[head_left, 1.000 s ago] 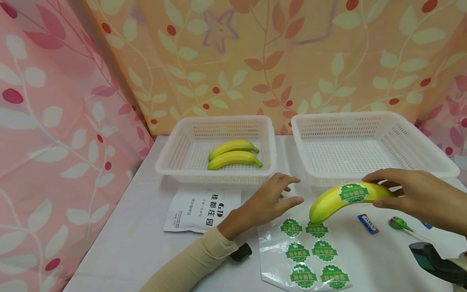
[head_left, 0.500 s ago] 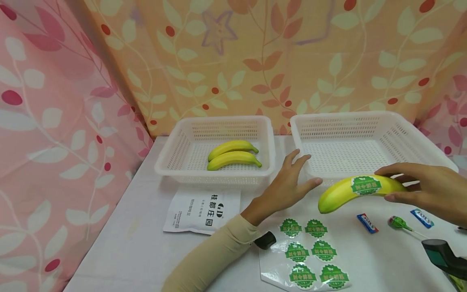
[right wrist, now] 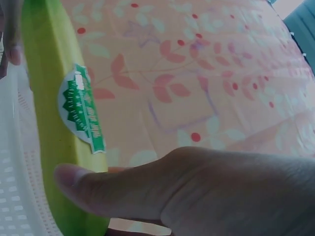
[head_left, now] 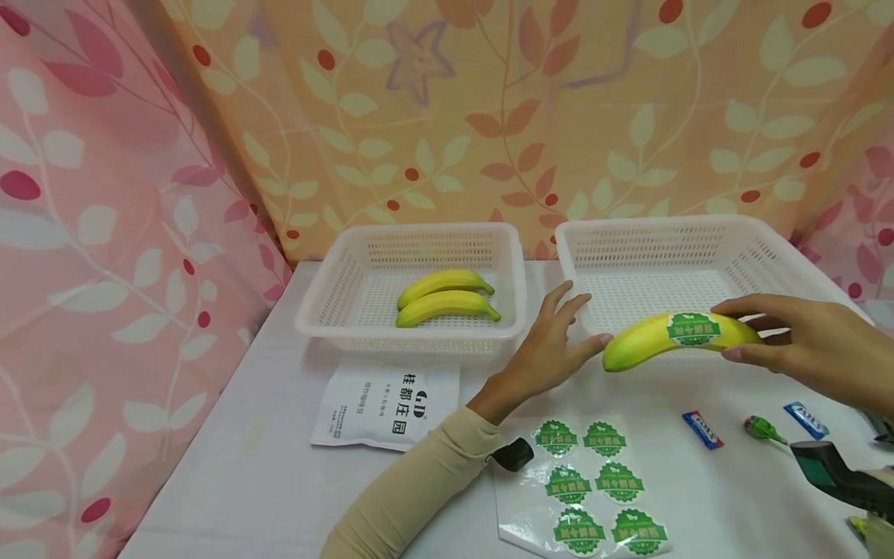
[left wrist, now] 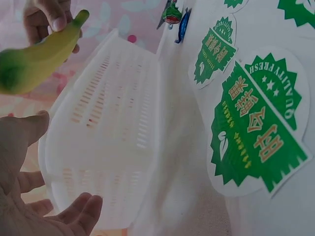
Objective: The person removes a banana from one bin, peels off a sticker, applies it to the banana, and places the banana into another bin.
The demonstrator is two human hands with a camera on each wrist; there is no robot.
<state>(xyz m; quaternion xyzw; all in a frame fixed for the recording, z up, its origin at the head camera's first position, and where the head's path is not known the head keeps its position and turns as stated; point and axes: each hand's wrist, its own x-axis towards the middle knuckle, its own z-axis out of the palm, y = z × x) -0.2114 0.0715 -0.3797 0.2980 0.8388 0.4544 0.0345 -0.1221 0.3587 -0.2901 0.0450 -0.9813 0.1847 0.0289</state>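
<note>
My right hand (head_left: 810,338) holds a yellow banana (head_left: 639,341) by its stem end, thumb on the near side and fingers behind. A green-and-white sticker (head_left: 694,330) sits on the banana's side, also plain in the right wrist view. The banana is raised over the front rim of the right white basket (head_left: 768,248). My left hand (head_left: 548,353) has its fingers spread beside that basket's left front corner and holds nothing. Its thumb is close to the banana's tip; in the left wrist view a gap shows between the thumb and the banana (left wrist: 39,61).
Two bananas (head_left: 447,303) lie in the left white basket (head_left: 412,332). A white coffee pouch (head_left: 391,404) lies before it. A sheet of green stickers (head_left: 587,489) is on the table front. Two small wrapped candies (head_left: 703,429) and a lollipop (head_left: 763,428) lie at right.
The banana in my right hand has risen toward the right basket's front rim. My left hand has moved right and forward, its fingers spreading, to the basket's corner.
</note>
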